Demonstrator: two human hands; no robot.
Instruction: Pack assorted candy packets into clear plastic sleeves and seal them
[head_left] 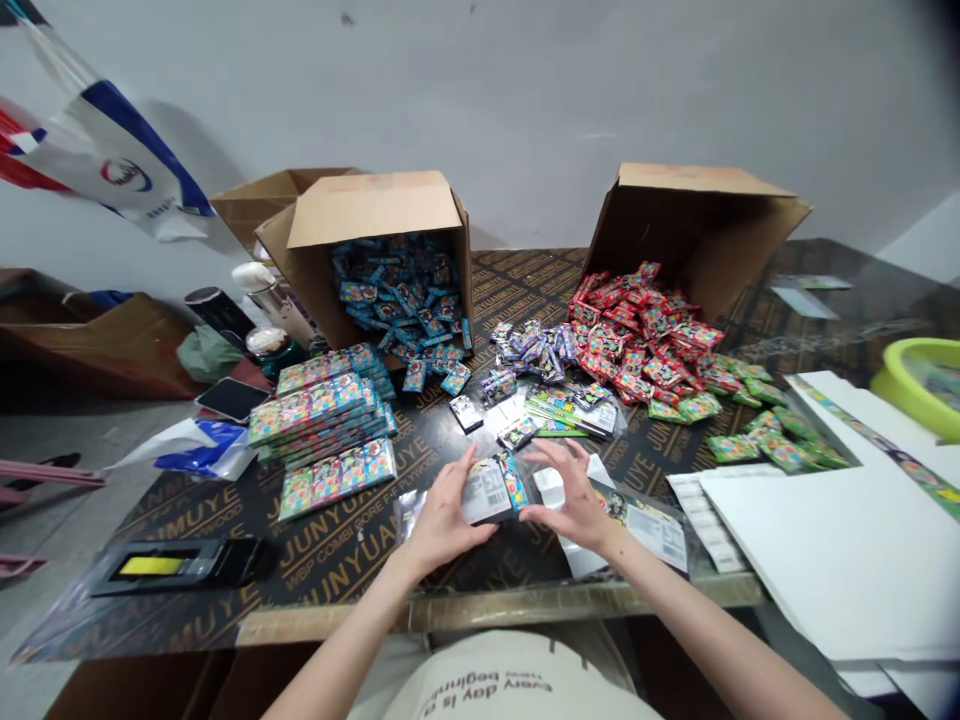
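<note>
My left hand (444, 512) is closed on a flat pack (486, 492) with a white barcode label and a colourful strip at its right end. Thumb and fingers hold its near and far edges, just above the table. My right hand (576, 500) is at the pack's right end with thumb and fingers spread, beside what looks like clear film; any contact is hard to make out. Beyond the pack lie a small dark packet (517, 433) and a white-faced one (466, 413). Under my right wrist is a clear-wrapped card pack (652, 530).
Left stand stacked rows of green-edged packs (337, 480). Open cartons hold blue packets (405, 300) and spill red packets (645, 340). Purple packets (536, 350) lie between, green packets (787, 440) at right. White sheets (817, 540) cover the right side. A black tool (180, 565) lies left.
</note>
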